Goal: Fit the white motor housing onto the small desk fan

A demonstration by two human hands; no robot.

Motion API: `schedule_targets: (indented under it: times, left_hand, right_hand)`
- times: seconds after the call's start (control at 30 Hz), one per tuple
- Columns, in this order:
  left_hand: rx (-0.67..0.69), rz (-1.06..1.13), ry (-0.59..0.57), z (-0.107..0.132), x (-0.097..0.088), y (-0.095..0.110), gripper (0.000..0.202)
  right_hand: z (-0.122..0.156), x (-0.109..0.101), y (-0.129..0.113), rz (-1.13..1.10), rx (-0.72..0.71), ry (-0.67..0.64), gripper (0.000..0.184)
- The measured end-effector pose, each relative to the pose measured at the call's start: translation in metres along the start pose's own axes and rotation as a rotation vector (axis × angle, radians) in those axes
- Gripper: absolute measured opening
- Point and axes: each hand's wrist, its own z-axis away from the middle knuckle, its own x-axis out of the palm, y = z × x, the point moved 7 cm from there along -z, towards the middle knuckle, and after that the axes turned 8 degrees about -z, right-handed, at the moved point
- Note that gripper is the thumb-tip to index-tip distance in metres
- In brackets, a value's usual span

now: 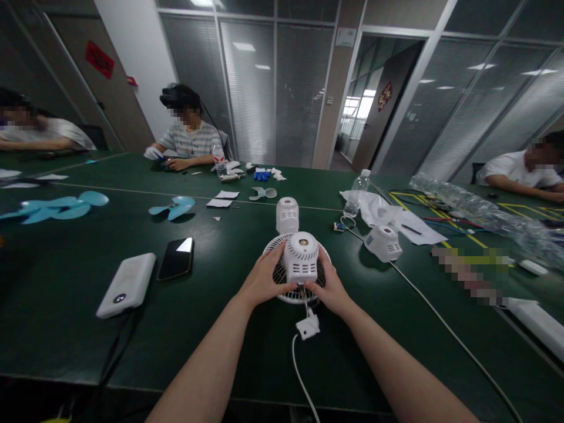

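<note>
Both my hands hold a white, slotted fan motor housing [302,258] over a round fan grille [324,242] that lies on the table. On the housing's left side is my left hand [264,276], its thumb at the lower edge. My right hand [330,285] grips the right side the same way. A small white part [308,326] with a cord [296,358] hangs toward me below the housing. Just behind the grille stands a second white motor housing [288,215]. A third one [384,243] lies tilted to the right with its cable.
On the left of the green table [211,341] are a white power bank [127,285], a phone [176,258] and blue fan blades [174,208]. A water bottle [356,194], papers [418,226] and plastic wrap [480,214] lie right. Several people sit around the table.
</note>
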Motion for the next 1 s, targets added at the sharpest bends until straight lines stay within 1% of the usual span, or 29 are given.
schedule_targets:
  times: [0.23,0.47,0.6,0.73,1.0]
  left_hand:
    - [0.007,0.020,0.007,-0.0004,-0.0021,0.0051,0.112]
    - [-0.039,0.037,-0.007,0.0003,0.0007,0.0005,0.106]
    - [-0.080,0.116,0.025,0.0008,-0.0030,0.0009,0.106]
    - [-0.135,0.202,0.058,0.0014,-0.0056,0.0001,0.111]
    - [-0.123,0.226,0.076,0.0005,-0.0053,0.0013,0.112]
  right_hand:
    - [-0.0004,-0.0022,-0.0036,-0.049,0.024,0.018,0.095]
    - [0.0014,-0.0022,-0.0024,-0.028,0.011,0.007,0.094]
    - [0.0027,-0.0011,0.0014,0.028,0.038,0.023,0.098]
    - [0.0034,0.0008,-0.0003,0.080,0.045,0.042,0.095]
    - [0.0038,0.0016,0.0017,0.060,0.026,0.049,0.095]
